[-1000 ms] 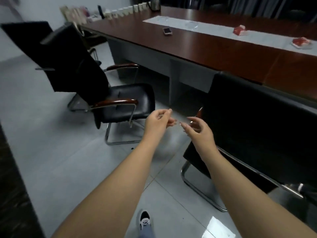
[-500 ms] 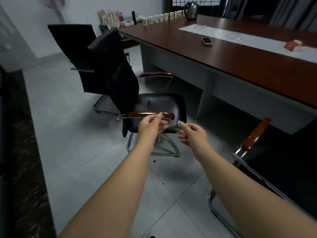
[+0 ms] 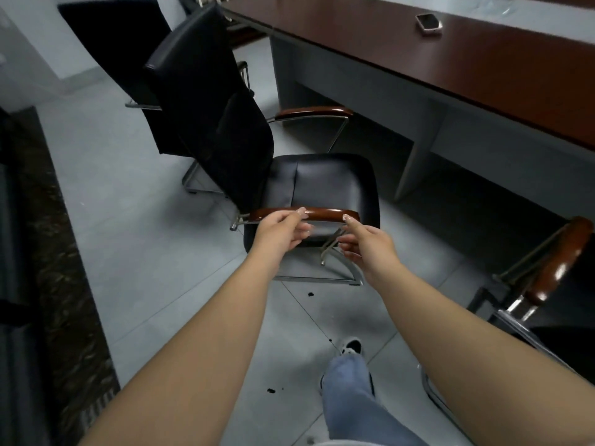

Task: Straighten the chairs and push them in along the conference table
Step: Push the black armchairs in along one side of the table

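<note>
We see a black chair standing out on the gray floor, turned sideways and well apart from the conference table. The chair has two brown wooden armrests, and the near armrest is right at our hands. Our left hand has its fingers curled around the near armrest, with the thumb on top of the wood. Our right hand reaches to the front end of that same armrest, with one fingertip on the wood and the other fingers curled under it by the metal support; it looks like a grasp, but we cannot tell for sure how tight it is. A second black chair stands behind the first one, farther from us. A third chair with a brown armrest sits at the right edge, just beside our right arm. A phone lies on the brown table top. One leg in blue jeans and a shoe show on the floor below. We see no words or labels that we can read anywhere.
</note>
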Tool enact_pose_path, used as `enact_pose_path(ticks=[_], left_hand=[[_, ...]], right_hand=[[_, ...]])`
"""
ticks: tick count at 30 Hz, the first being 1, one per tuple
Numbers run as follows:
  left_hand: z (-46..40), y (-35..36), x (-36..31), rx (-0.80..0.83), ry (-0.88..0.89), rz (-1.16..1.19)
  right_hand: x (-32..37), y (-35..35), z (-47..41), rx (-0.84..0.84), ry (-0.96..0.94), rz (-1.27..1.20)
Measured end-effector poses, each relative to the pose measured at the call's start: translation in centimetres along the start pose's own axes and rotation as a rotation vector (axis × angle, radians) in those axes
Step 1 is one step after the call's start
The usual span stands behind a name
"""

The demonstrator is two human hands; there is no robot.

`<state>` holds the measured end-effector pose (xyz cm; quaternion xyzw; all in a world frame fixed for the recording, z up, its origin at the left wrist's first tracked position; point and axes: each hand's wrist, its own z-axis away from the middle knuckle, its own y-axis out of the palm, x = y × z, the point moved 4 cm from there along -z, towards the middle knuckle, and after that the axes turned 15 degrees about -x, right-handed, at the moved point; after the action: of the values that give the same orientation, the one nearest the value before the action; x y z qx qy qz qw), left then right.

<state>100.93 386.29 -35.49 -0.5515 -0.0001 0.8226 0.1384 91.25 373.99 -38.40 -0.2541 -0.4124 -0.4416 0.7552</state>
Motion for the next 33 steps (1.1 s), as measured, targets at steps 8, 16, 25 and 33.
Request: enact_pose_path(ticks=[8, 16, 25, 33], left_hand=[[-11.0, 4.5, -0.5, 0.007, -0.065, -0.245], [-19.0, 9.3, 1.1, 0.153, -0.033, -0.519], [-27.2, 13.5, 6.2, 0.35, 0.116, -0.915], [-30.7, 13.9, 9.3, 0.714, 0.097, -1.426]], right_hand=[[-2.6, 5.2, -10.6, -0.017, 0.295, -0.009], [-5.2, 8.4, -18.0, -0.107, 0.587, -0.135], [-7.9, 11.3, -21.4, -0.209, 0.692, -0.316], [-10.4, 15.7, -22.9, -0.292, 0.799, -0.689]])
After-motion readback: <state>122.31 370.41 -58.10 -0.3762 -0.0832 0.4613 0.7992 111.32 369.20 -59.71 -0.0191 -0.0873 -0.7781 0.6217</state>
